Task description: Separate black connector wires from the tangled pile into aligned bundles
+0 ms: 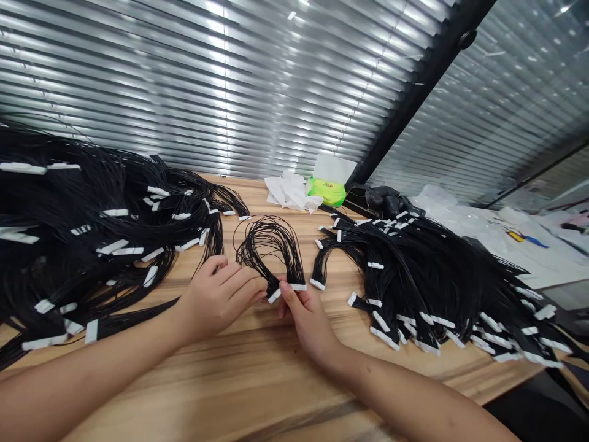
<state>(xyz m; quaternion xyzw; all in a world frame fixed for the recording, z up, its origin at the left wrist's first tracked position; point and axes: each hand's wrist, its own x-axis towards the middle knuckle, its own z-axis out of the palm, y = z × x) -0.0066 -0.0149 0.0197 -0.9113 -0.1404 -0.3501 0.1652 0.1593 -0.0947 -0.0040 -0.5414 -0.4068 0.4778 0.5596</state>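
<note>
A black wire harness [270,238] with white connectors at its ends is bent into a loop near the middle of the table. My right hand [309,316] grips it by the connector ends, the thumb lying between the two white connectors. On the left side of the loop, my left hand [225,293] has its fingers curled close to the other connector end. Those fingertips are partly hidden, and they seem to pinch the wires there.
Large heaps of similar harnesses lie on the left [115,245] and right [414,276] of the wooden table [221,393]. Behind are crumpled tissues [291,190], a green tissue pack [326,191] and window blinds [184,80]. Pliers [527,238] lie on a white surface at far right.
</note>
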